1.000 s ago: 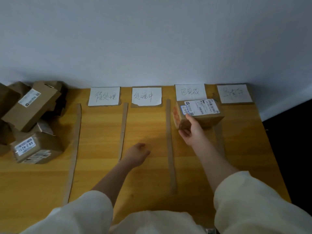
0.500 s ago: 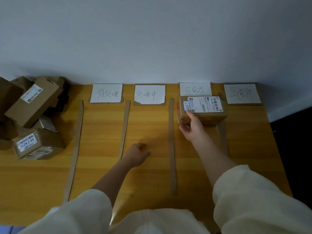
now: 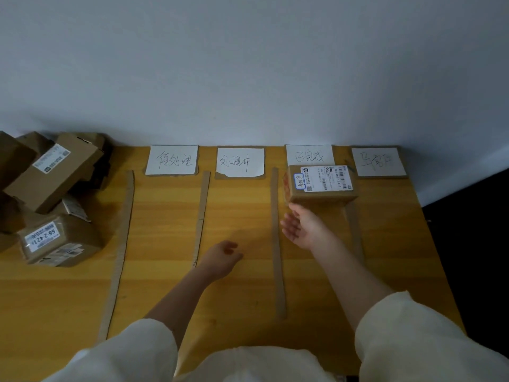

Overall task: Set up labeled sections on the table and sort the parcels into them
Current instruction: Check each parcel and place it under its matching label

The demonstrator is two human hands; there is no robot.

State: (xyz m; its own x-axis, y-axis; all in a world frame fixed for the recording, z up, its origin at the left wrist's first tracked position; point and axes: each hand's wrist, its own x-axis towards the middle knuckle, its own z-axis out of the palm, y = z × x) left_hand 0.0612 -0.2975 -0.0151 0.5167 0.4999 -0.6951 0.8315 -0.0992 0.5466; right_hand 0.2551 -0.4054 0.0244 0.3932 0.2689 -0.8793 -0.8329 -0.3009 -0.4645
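Observation:
A brown parcel with a white shipping label lies in the third section, just below that section's paper label. My right hand hovers right in front of the parcel, palm up, fingers relaxed, holding nothing. My left hand rests loosely curled on the table in the second section. Three more paper labels line the back edge. Cardboard strips divide the sections. A pile of parcels sits at the far left.
The wooden table ends at the wall behind and drops off at the right edge into dark floor. A fourth cardboard strip runs partly under the placed parcel. My pale sleeves fill the bottom of the view.
My right hand set the parcel down in the third section, let go of it and drew back with the palm turned up. My left hand stayed put.

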